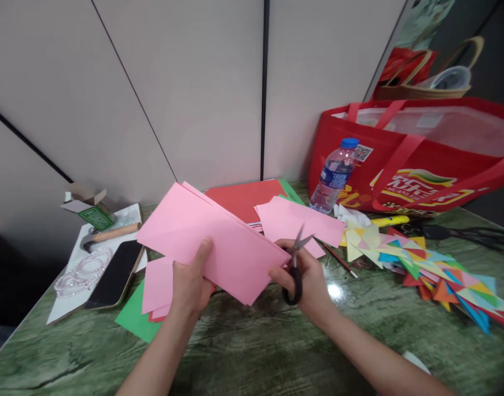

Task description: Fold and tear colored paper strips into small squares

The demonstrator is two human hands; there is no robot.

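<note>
My left hand grips the lower edge of a folded pink paper sheet, thumb on top, holding it tilted above the green marble table. My right hand is closed round the black handles of a pair of scissors. The blades point up and are slightly apart at the pink sheet's right edge. More pink sheets lie just behind the scissors.
Red and green sheets lie at the back. A water bottle and a red tote bag stand at the right. Coloured paper triangles spread to the right. A phone, beads, a hammer and a small box sit at the left.
</note>
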